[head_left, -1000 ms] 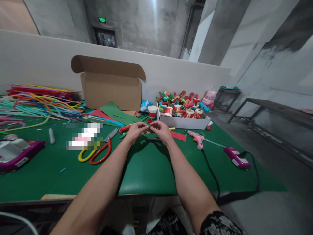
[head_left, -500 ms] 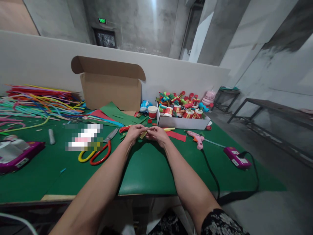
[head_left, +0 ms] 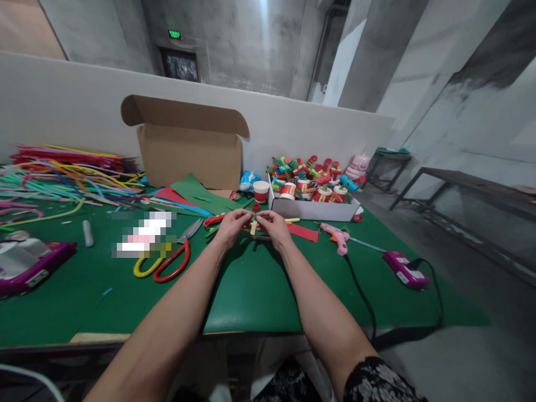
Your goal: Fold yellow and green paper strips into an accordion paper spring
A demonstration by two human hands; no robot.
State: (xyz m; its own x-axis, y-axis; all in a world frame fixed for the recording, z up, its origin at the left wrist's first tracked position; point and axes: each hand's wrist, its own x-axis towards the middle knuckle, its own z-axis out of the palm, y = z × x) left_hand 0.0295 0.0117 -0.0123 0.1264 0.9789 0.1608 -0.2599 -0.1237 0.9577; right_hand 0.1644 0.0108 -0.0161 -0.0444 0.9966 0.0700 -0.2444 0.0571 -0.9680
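Observation:
My left hand (head_left: 231,226) and my right hand (head_left: 273,228) meet over the middle of the green table (head_left: 251,290), fingers pinched together. Between the fingertips stands a short yellow strip (head_left: 253,226), held nearly upright by both hands. A red paper piece (head_left: 305,232) lies flat just right of my right hand. Red and yellow scissors (head_left: 167,262) lie to the left of my left hand.
An open cardboard box (head_left: 190,145) stands at the back. A white tray (head_left: 314,209) of colourful finished pieces sits behind my hands, a paper cup (head_left: 262,191) beside it. A pink glue gun (head_left: 338,237) lies right; pipe cleaners (head_left: 62,173) are piled far left.
The yellow strip has turned from lying slanted between my fingers to standing nearly upright. Both hands stayed in the same spot, shifting only slightly.

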